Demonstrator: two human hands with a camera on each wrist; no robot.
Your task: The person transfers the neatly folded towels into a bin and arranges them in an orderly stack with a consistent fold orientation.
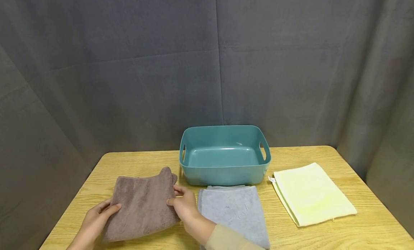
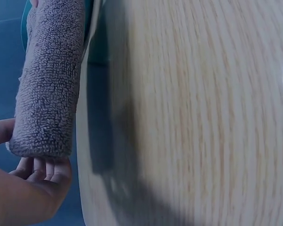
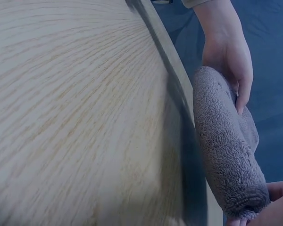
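Observation:
A brown terry towel (image 1: 142, 203), folded into a layered piece, is held up over the left part of the table between both hands. My left hand (image 1: 92, 223) grips its left edge, thumb on the top face and the other fingers behind. At the opposite edge my right hand (image 1: 187, 207) pinches the fabric between thumb and fingers. A rounded fold of the towel (image 2: 49, 84) faces the left wrist view, with the left hand (image 2: 35, 190) at its end. In the right wrist view the towel (image 3: 224, 141) spans between the two hands, its shadow falling on the table.
A teal basin (image 1: 224, 175) with handle holes stands at the table's back middle. In front of it lies a folded grey towel (image 1: 229, 208), partly covered by my right forearm. To the right is a folded pale yellow towel (image 1: 313, 196). Grey curtain (image 1: 161, 81) hangs behind the wooden table (image 1: 129, 162).

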